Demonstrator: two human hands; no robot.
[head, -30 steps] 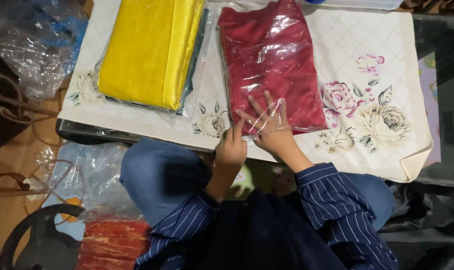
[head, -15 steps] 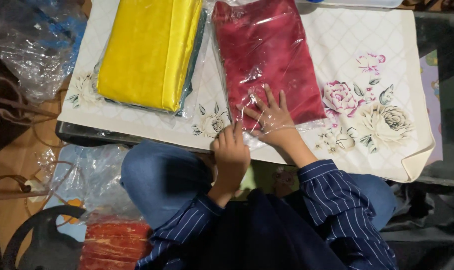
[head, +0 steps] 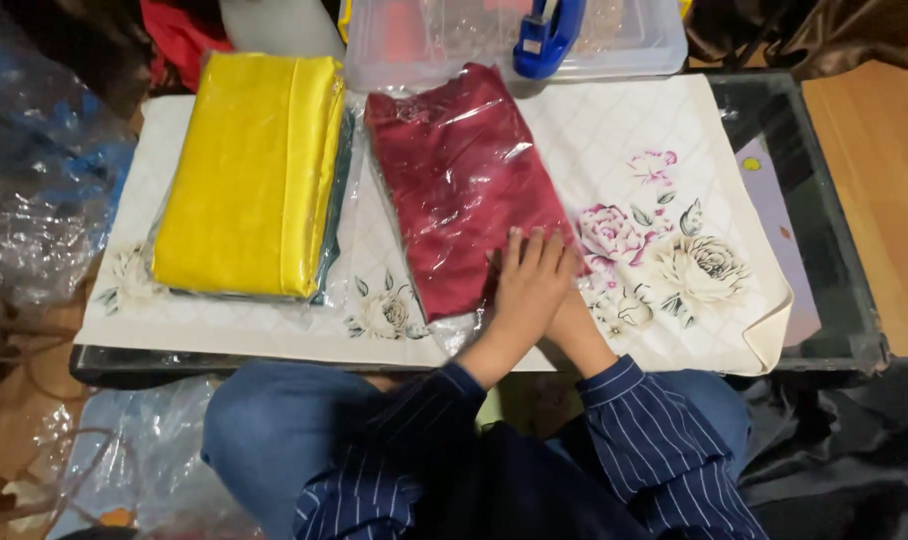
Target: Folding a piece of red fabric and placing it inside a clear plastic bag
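Packages: two flat cloth packs in clear plastic lie on a floral mat [head: 674,130] that covers the glass surface [head: 824,300]. The yellow pack [head: 249,175] sits at the mat's left side, near its far edge, stacked on a darker pack of which only the rim shows. The red pack [head: 459,175] lies just beside it at the mat's middle, tilted, its near end close to the mat's near edge.

Hands: the left hand [head: 529,290] lies flat on the near right corner of the red pack, fingers [head: 534,250] extended and close together, pressing down. The right hand [head: 574,315] is mostly hidden beneath the left; whether its fingers are spread or closed cannot be told.

Containers: a clear plastic box [head: 424,45] stands at the far edge of the surface, touching the mat. A blue tape dispenser [head: 546,30] rests on its lid. Contents are blurred; a pink shape shows through.
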